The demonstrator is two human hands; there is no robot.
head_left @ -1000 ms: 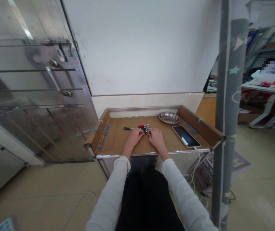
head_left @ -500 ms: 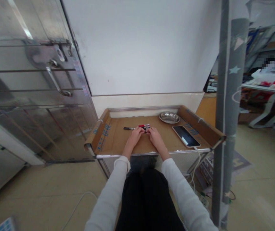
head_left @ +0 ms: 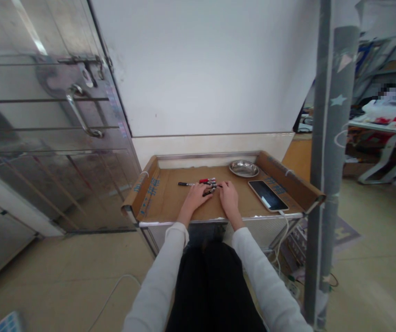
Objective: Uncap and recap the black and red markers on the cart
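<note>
Our left hand (head_left: 194, 196) has its fingers narrowed on a black marker (head_left: 208, 192), mid-cardboard (head_left: 169, 200), nearer us than the red marker (head_left: 205, 180). Our right hand (head_left: 229, 195) is just beside, fingertips close at a small dark piece (head_left: 219, 186); can't tell if we're gripping it. Steel dish (head_left: 243, 174) and phone (head_left: 268, 196) sit further right.

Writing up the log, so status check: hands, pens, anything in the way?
Left hand and right hand by a dark pen; grips too small to tell. Red pen just beyond. Phone and metal dish off right, neither in the way.
</note>
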